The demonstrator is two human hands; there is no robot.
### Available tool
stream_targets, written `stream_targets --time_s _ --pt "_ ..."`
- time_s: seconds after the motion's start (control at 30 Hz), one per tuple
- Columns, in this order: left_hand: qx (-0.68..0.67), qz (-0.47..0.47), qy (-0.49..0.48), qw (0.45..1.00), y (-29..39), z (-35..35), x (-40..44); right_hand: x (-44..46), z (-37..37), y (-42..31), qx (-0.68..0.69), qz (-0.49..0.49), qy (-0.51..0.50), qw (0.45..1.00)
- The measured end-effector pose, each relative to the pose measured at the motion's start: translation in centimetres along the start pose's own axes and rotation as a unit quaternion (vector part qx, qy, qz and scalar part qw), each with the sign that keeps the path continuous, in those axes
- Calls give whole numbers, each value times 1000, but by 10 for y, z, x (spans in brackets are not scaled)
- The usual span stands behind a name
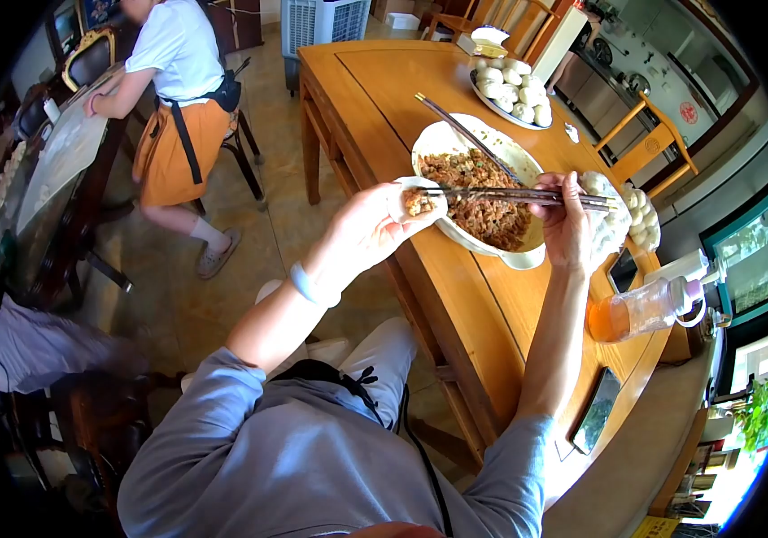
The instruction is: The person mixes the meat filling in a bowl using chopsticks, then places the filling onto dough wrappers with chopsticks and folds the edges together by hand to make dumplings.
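My left hand (368,226) is closed around a round white dough wrapper (394,205), held up just left of the bowl. Some brown minced filling (419,203) lies on the wrapper. A pair of dark chopsticks (510,193) is gripped in my right hand (567,224), and their tips touch the filling on the wrapper. Below the chopsticks stands a large white bowl (528,260) holding more minced filling (474,202). Another pair of chopsticks (465,134) rests across the bowl's far rim.
On the wooden table (348,81) are a plate of white buns (514,90), more buns (642,220) by a plastic bag (606,215), a bottle of orange drink (640,309) and a phone (597,411). A person in an orange skirt (173,148) leans over another table (65,148) at the left.
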State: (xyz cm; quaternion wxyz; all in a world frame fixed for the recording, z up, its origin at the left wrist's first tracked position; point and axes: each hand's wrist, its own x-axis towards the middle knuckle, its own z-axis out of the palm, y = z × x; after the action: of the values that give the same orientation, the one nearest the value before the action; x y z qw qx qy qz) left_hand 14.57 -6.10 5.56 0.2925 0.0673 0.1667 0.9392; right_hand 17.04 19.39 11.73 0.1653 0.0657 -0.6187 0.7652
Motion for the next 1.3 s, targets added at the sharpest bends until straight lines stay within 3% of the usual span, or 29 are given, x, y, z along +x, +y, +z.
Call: stream_targets --time_s 0.27,0.6,0.73,0.87,0.97,1.17,1.3 --pt "19 -1 -16 1000 1 -1 -2 1 1 4 42 -11 -16 999" --pt "16 -9 -12 1000 2 -2 -7 -1 12 4 -7 -7 -23 1000" --pt "17 -6 2 1000 5 -2 -12 1 0 -11 52 -63 -3 997" --pt "7 2 3 1000 9 0 -24 1 -19 -26 -177 -95 141 969" --pt "5 2 8 1000 10 -7 -30 1 -28 -30 -317 -115 148 930" --pt "-20 2 38 999 12 -19 -44 -14 7 -19 -425 -107 125 890" --pt "-37 -12 21 999 17 -20 -55 -23 -7 -4 -353 -71 144 922"
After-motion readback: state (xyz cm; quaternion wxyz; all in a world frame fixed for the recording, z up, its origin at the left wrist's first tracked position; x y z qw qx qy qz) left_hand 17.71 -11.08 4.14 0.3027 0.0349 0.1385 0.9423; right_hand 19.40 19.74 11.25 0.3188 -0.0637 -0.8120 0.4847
